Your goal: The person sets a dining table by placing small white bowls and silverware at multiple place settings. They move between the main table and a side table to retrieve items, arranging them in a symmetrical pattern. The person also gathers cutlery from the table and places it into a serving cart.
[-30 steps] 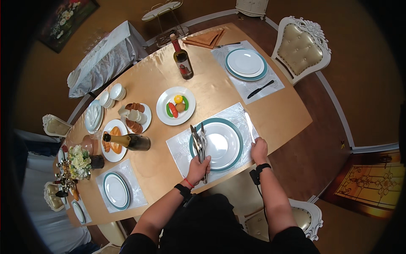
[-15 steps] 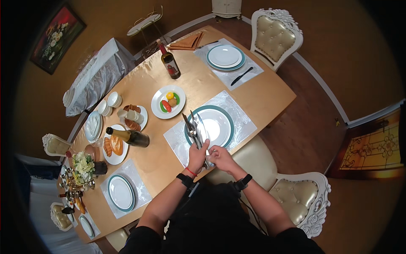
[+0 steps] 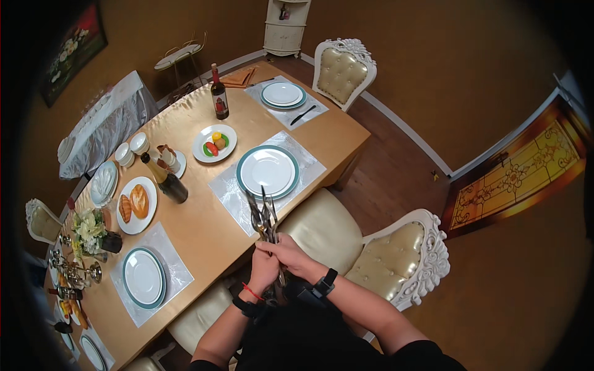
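A bundle of metal cutlery (image 3: pixel 264 216), with forks and knives among it, stands tips-up in my hands. My left hand (image 3: pixel 264 267) is closed round the handles. My right hand (image 3: pixel 292 253) is wrapped round the same bundle from the right, its fingers overlapping the left hand. The ends of the handles show below the hands. Just beyond the cutlery tips lies a white plate (image 3: pixel 267 172) on a larger teal-rimmed plate, on a silvery placemat (image 3: pixel 226 191).
A gold-covered table (image 3: pixel 204 232) carries a wine bottle (image 3: pixel 219 96), a dark gold-necked bottle (image 3: pixel 168 184), a plate of vegetables (image 3: pixel 201 151), bread (image 3: pixel 139 201) and flowers (image 3: pixel 90 232). A tufted chair (image 3: pixel 390 260) stands close at my right. Another placemat (image 3: pixel 179 266) lies left.
The view has turned right and pulled back from the table. My hands and the cutlery have come off the plate toward me. My right hand has moved up round the bundle.
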### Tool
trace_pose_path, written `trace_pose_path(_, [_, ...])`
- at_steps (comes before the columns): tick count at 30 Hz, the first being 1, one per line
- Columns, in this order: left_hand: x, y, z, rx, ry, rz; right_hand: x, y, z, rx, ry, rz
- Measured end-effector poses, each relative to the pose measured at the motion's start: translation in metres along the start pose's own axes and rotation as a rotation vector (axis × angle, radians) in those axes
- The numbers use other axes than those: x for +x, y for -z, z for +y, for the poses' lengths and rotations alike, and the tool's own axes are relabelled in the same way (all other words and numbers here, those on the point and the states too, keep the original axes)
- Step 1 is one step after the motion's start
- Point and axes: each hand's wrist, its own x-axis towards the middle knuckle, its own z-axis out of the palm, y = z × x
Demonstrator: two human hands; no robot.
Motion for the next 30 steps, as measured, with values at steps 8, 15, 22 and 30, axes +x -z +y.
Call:
trace_pose_path(8, [-0.072, -0.062, 0.059, 0.412, -0.253, -0.166, -0.104, 0.026, -0.002, 0.086, 0.315, 0.014])
trace_pose_path(15, [-0.117, -0.223, 0.081, 0.398, -0.344, -0.497, -0.244, 0.140, -0.010, 0.197, 0.562, 0.201])
trace_pose_path(22, [-0.158, -0.392, 0.119, 0.406, -0.433, -0.710, -0.372, 0.255, -0.032, 0.298, 0.750, 0.290])
trace_pose_path(30, [-0.112, -0.553, 0.113, 0.606, -0.663, -1.001, -0.410, 0.403, -0.043, 0.537, 0.874, 0.405])
